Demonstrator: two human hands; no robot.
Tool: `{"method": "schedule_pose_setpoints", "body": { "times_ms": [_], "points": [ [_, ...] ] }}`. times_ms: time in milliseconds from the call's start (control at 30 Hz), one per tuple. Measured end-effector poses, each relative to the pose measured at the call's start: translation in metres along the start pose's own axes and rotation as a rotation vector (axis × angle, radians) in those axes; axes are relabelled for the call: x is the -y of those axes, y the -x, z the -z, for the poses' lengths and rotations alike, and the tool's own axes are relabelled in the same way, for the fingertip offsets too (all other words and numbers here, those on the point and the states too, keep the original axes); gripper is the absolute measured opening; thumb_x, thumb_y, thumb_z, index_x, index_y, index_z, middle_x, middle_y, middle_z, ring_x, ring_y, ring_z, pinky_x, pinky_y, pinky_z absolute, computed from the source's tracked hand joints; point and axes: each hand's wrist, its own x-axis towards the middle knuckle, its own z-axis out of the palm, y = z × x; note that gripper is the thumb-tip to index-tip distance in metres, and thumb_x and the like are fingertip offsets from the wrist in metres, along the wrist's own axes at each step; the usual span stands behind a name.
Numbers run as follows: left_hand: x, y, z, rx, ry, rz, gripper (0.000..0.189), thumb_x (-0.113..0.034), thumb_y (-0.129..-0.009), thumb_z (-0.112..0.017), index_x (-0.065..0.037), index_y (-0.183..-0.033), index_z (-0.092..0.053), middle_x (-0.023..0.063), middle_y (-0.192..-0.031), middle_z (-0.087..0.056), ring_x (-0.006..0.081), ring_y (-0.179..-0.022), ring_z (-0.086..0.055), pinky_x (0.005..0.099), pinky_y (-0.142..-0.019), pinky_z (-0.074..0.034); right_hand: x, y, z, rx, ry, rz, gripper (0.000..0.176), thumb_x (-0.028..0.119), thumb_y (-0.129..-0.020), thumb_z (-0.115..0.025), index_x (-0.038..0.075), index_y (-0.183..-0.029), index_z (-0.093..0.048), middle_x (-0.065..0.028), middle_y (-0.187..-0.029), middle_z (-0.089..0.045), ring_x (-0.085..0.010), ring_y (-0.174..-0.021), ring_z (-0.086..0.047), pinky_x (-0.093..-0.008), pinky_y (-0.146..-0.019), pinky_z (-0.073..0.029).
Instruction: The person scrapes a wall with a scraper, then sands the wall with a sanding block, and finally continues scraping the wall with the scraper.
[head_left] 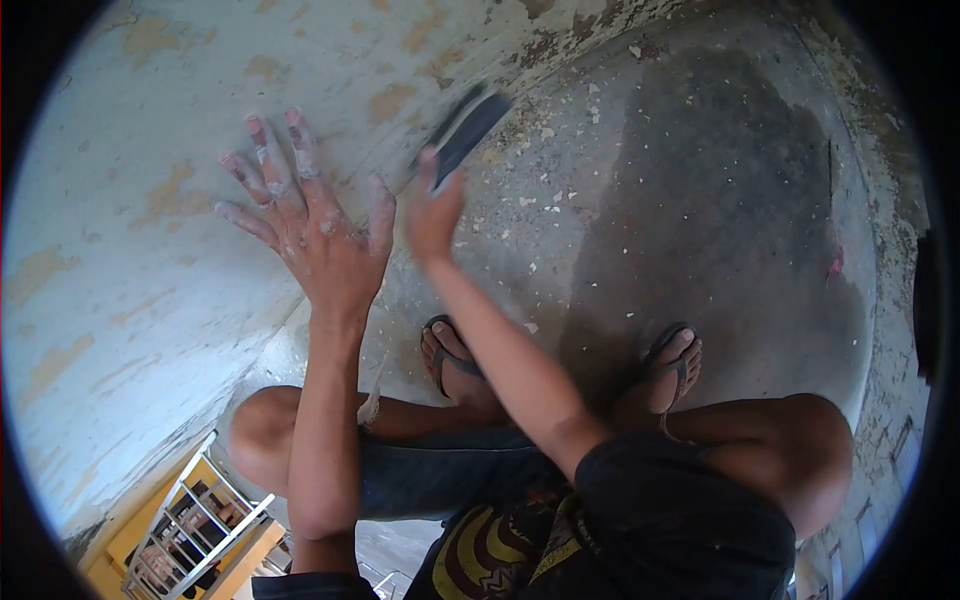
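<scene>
My left hand (325,235) is open, fingers spread against the pale, patchy wall (110,290), with whitish dust on the fingers. My right hand (436,215) is closed around a dark, flat, oblong tool (470,135) with a lighter band along it. Motion smears the tool, so I cannot tell its exact kind. It overlaps the lower part of the wall, near where the wall meets the floor. Peeled patches and flaked paint show around it.
Light chips are scattered over the grey floor (530,250), which has a large dark damp-looking patch (710,200). My feet in flip-flops (455,365) stand below the hands. A metal railing (200,520) shows at lower left, and another worn wall edge curves along the right.
</scene>
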Motion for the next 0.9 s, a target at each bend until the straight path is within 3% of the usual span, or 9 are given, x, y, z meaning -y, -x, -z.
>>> {"method": "schedule_pose_setpoints", "body": {
  "times_ms": [133, 267, 367, 400, 467, 533, 700, 767, 900],
  "points": [
    [-0.006, -0.002, -0.005, 0.001, 0.017, 0.021, 0.088, -0.036, -0.081, -0.067, -0.018, -0.155, -0.023, 0.0163, -0.162, -0.008, 0.0457, -0.147, 0.000, 0.0703, -0.109, 0.003, -0.017, 0.037, -0.018, 0.063, -0.202, 0.027, 0.053, 0.038, -0.101, -0.052, -0.008, -0.126, -0.050, -0.0252, -0.117, -0.063, -0.0347, -0.110, -0.061, -0.0403, -0.093, -0.044],
    [0.003, 0.002, -0.005, 0.046, -0.020, 0.006, 0.089, -0.038, -0.081, -0.067, -0.022, -0.156, -0.022, 0.0167, -0.162, -0.007, 0.0465, -0.147, 0.001, 0.0713, -0.109, 0.003, 0.017, -0.053, -0.002, -0.103, -0.143, 0.018, 0.061, 0.043, -0.100, -0.050, -0.013, -0.123, -0.050, -0.0288, -0.120, -0.059, -0.0355, -0.111, -0.058, -0.0400, -0.098, -0.041],
    [0.007, 0.009, -0.002, 0.074, -0.035, -0.012, 0.089, -0.039, -0.082, -0.067, -0.023, -0.156, -0.020, 0.0170, -0.162, -0.006, 0.0464, -0.147, 0.002, 0.0713, -0.109, 0.003, 0.021, -0.067, 0.004, -0.060, -0.152, 0.001, 0.064, 0.046, -0.100, -0.048, -0.015, -0.121, -0.049, -0.0306, -0.118, -0.059, -0.0382, -0.111, -0.058, -0.0413, -0.098, -0.040],
    [0.007, 0.006, -0.001, 0.073, -0.029, -0.029, 0.090, -0.040, -0.081, -0.067, -0.024, -0.156, -0.019, 0.0170, -0.162, -0.005, 0.0462, -0.147, 0.003, 0.0713, -0.109, 0.003, 0.028, -0.044, 0.002, -0.085, -0.064, 0.049, 0.063, 0.046, -0.100, -0.048, -0.014, -0.122, -0.049, -0.0300, -0.118, -0.060, -0.0398, -0.111, -0.058, -0.0422, -0.098, -0.041],
    [0.001, 0.005, -0.002, 0.063, -0.015, -0.024, 0.090, -0.040, -0.081, -0.067, -0.024, -0.156, -0.019, 0.0164, -0.162, -0.004, 0.0456, -0.147, 0.005, 0.0711, -0.109, 0.004, 0.009, 0.003, -0.006, 0.067, -0.092, -0.072, 0.060, 0.043, -0.101, -0.048, -0.012, -0.123, -0.049, -0.0298, -0.118, -0.060, -0.0399, -0.112, -0.058, -0.0420, -0.097, -0.041],
    [-0.005, 0.005, -0.002, 0.059, -0.001, -0.023, 0.091, -0.040, -0.081, -0.067, -0.024, -0.156, -0.019, 0.0158, -0.163, -0.003, 0.0450, -0.147, 0.006, 0.0709, -0.109, 0.004, 0.001, 0.043, -0.011, 0.110, -0.106, 0.000, 0.055, 0.040, -0.102, -0.047, -0.011, -0.125, -0.050, -0.0291, -0.118, -0.060, -0.0393, -0.111, -0.058, -0.0417, -0.096, -0.042],
    [-0.003, 0.002, 0.001, 0.101, -0.002, -0.009, 0.091, -0.039, -0.082, -0.066, -0.022, -0.157, -0.017, 0.0162, -0.163, -0.001, 0.0444, -0.147, 0.008, 0.0704, -0.109, 0.005, 0.003, -0.020, -0.012, -0.039, -0.140, 0.014, 0.053, 0.039, -0.102, -0.048, -0.009, -0.124, -0.051, -0.0274, -0.114, -0.063, -0.0380, -0.109, -0.060, -0.0412, -0.094, -0.044],
    [0.001, 0.003, 0.002, 0.118, -0.014, 0.002, 0.091, -0.039, -0.082, -0.066, -0.021, -0.157, -0.017, 0.0166, -0.163, 0.000, 0.0447, -0.147, 0.008, 0.0702, -0.109, 0.005, 0.018, -0.049, -0.005, -0.059, -0.181, -0.112, 0.054, 0.040, -0.101, -0.049, -0.010, -0.124, -0.051, -0.0276, -0.115, -0.063, -0.0373, -0.110, -0.060, -0.0404, -0.094, -0.044],
    [-0.002, 0.004, 0.001, 0.114, -0.026, 0.011, 0.092, -0.038, -0.081, -0.066, -0.020, -0.157, -0.017, 0.0175, -0.162, 0.000, 0.0453, -0.147, 0.008, 0.0692, -0.110, 0.005, 0.006, 0.015, -0.011, 0.052, -0.064, -0.059, 0.048, 0.035, -0.101, -0.051, -0.008, -0.124, -0.053, -0.0254, -0.115, -0.063, -0.0361, -0.109, -0.061, -0.0407, -0.093, -0.044]
  ]
}}
